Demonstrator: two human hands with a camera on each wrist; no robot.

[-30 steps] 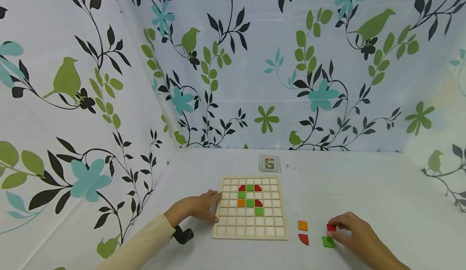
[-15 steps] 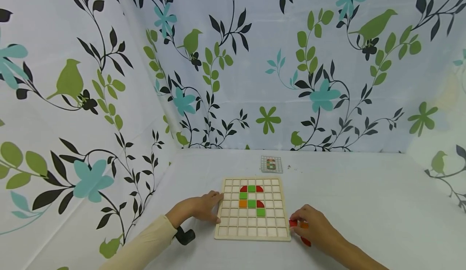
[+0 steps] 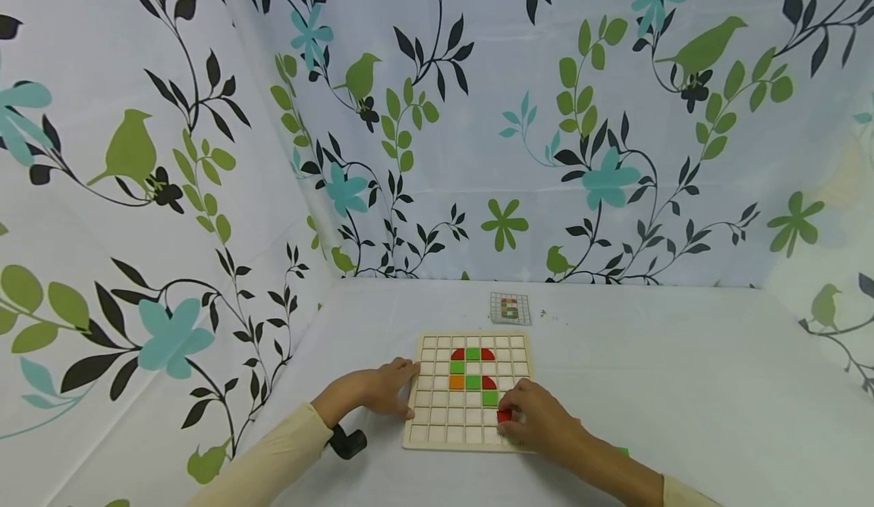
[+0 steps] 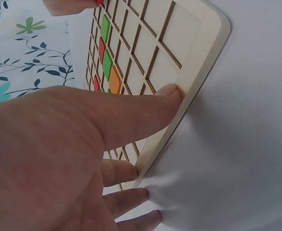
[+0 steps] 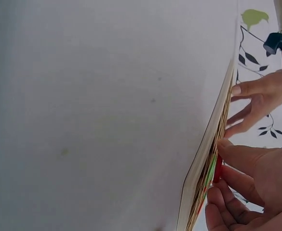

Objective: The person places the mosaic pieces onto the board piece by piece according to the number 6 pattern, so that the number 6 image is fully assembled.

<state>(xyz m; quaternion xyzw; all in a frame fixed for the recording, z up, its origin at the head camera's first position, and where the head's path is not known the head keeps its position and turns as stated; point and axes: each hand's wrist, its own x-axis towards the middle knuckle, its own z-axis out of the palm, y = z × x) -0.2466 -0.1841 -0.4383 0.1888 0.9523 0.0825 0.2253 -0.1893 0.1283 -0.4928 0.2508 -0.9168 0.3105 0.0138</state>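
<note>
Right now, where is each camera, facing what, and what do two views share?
Head: on the head, facing forward and down at the grid board; left hand, right hand and sleeves show.
Left wrist: on that wrist, facing left hand at the board's edge; right hand partly shows.
Right wrist: on that wrist, facing right hand pinching a red piece; left hand beyond.
Both wrist views share the board and both hands.

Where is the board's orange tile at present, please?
In the head view, the orange tile sits on the wooden grid board, left of centre, immediately left of a green tile.
</note>
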